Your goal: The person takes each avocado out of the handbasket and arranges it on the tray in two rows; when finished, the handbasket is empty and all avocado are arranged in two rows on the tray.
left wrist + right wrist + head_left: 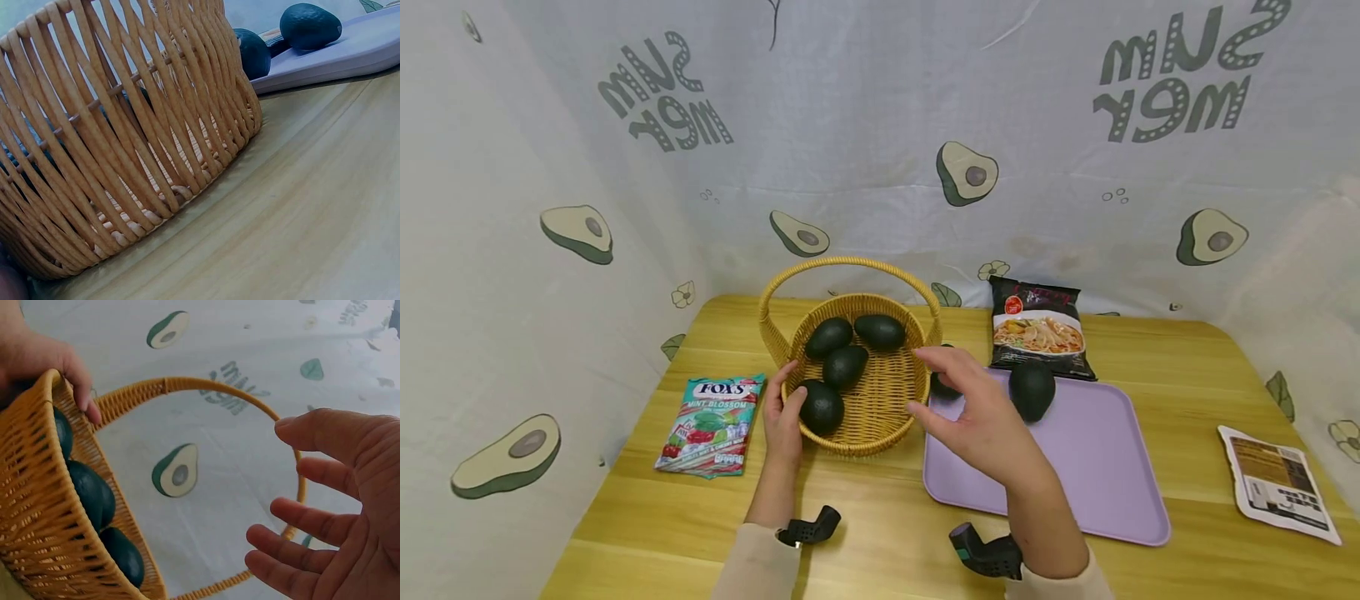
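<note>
A yellow wicker basket [872, 417] with a tall hooped handle holds several dark green avocados [846, 367]. My left hand [784, 423] grips the basket's left rim, its fingers hooked over the edge beside the nearest avocado [822, 408]. By the basket's right rim, my right hand [977, 417] is held with fingers spread and nothing between them, as the right wrist view also shows. On the lilac tray [1105, 467] lies one avocado [1032, 390], and another [943, 385] sits at its left corner, partly hidden behind my right hand.
A black noodle packet [1037, 329] stands behind the tray, against its back edge. Left of the basket lies a green candy bag [711, 425]. At the far right of the wooden table [880, 542] is a white-and-brown packet [1277, 483]. A printed curtain [865, 167] closes off the back.
</note>
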`<state>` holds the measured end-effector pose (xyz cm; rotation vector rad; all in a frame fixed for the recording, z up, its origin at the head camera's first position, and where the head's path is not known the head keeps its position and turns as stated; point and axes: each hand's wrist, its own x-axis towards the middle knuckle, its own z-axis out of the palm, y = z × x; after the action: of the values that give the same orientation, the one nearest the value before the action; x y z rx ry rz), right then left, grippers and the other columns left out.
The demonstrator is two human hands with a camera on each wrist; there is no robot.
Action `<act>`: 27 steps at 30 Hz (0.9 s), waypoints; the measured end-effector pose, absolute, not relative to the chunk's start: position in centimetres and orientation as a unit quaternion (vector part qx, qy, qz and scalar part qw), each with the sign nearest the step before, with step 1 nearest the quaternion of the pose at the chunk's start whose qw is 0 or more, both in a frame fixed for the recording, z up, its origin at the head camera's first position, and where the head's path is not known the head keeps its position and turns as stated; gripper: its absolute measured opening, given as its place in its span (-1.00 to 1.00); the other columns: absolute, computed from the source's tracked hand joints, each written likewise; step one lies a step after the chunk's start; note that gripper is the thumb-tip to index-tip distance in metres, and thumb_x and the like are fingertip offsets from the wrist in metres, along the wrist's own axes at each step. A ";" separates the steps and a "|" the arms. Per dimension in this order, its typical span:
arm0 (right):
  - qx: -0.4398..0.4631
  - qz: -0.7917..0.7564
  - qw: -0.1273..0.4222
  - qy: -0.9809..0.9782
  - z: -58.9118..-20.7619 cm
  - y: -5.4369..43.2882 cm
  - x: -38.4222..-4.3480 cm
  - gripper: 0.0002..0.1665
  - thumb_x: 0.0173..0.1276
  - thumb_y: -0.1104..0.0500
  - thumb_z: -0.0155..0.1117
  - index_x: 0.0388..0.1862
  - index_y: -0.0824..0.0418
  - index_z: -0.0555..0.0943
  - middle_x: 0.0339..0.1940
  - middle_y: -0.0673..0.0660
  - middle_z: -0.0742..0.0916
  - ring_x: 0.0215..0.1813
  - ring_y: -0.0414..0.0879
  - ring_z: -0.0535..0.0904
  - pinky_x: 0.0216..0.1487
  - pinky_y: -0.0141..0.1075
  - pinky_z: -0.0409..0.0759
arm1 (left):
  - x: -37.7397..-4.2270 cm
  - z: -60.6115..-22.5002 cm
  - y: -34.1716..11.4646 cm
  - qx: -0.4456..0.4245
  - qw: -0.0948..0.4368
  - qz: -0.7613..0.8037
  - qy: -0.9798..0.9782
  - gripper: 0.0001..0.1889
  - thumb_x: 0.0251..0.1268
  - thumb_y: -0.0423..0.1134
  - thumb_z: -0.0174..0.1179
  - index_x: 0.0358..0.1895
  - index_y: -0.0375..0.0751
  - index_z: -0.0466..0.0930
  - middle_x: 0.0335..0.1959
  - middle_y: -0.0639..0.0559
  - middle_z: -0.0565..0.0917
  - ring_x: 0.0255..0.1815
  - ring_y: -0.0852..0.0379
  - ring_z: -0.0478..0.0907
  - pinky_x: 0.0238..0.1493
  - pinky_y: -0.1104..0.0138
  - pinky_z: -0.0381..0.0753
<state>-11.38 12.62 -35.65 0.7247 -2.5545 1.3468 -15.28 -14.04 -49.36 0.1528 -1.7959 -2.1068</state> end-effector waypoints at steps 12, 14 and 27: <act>0.271 0.402 -0.021 -0.874 -38.8 6.5 -12.6 -0.37 0.35 0.04 0.45 0.38 0.02 0.54 0.34 0.04 0.62 0.38 0.00 0.55 0.34 0.01 0.55 | -15.4 -49.4 -14.1 0.060 0.180 -0.740 -0.646 -0.53 0.44 -0.39 -0.02 0.39 -0.37 0.42 0.49 -0.19 0.38 0.58 0.01 0.13 0.55 0.01 0.09; 0.270 0.389 -0.036 -0.880 -39.4 5.6 -12.8 -0.38 0.36 0.01 0.44 0.38 0.03 0.54 0.34 0.07 0.63 0.37 0.03 0.56 0.33 0.02 0.56 | -15.4 -49.4 -14.1 0.060 0.180 -0.738 -0.647 -0.53 0.46 -0.37 -0.03 0.39 -0.36 0.42 0.49 -0.19 0.38 0.60 0.00 0.11 0.55 0.01 0.08; 0.219 0.347 -0.122 -0.904 -41.3 1.9 -15.0 -0.31 0.40 -0.05 0.37 0.47 0.04 0.45 0.34 0.23 0.63 0.32 0.17 0.59 0.29 0.10 0.56 | -15.3 -49.6 -14.1 0.054 0.184 -0.744 -0.640 -0.53 0.43 -0.40 -0.03 0.37 -0.39 0.42 0.49 -0.19 0.37 0.59 0.03 0.11 0.56 0.09 0.08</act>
<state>-15.01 1.89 -41.33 0.7471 -3.0836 1.1854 -15.34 -14.08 -49.57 0.1516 -1.8053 -2.0964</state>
